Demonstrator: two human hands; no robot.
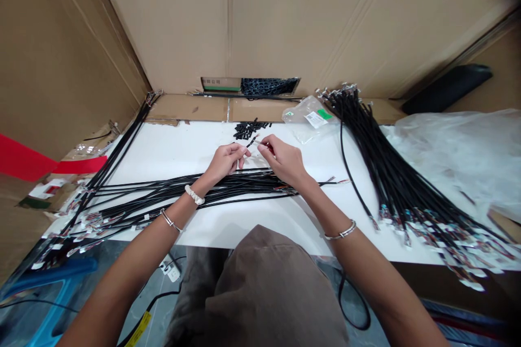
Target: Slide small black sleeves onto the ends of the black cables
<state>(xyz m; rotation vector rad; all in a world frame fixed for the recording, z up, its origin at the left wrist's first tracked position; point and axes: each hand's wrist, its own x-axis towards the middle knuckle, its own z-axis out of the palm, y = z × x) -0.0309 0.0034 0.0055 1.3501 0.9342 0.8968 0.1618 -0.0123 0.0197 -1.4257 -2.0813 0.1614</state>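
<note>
Between the thumb and fingers of my left hand point(230, 160) is the end of a black cable point(251, 142), its thin bare wires fanning out at the tip. Close beside it, my right hand point(285, 158) is closed around a small red-handled tool point(267, 147); the fingers hide most of it, and its kind does not show. Just beyond both hands lies a pile of short black tube pieces point(248, 130). Below my wrists a bundle of black cables point(228, 187) stretches across the white table point(244, 222).
A large bundle of black cables with white connectors point(378, 157) lies at the right, near a clear plastic bag point(311, 119) and plastic sheeting point(459, 146). More cables point(118, 146) run along the left. Cardboard walls point(260, 21) enclose the back and sides.
</note>
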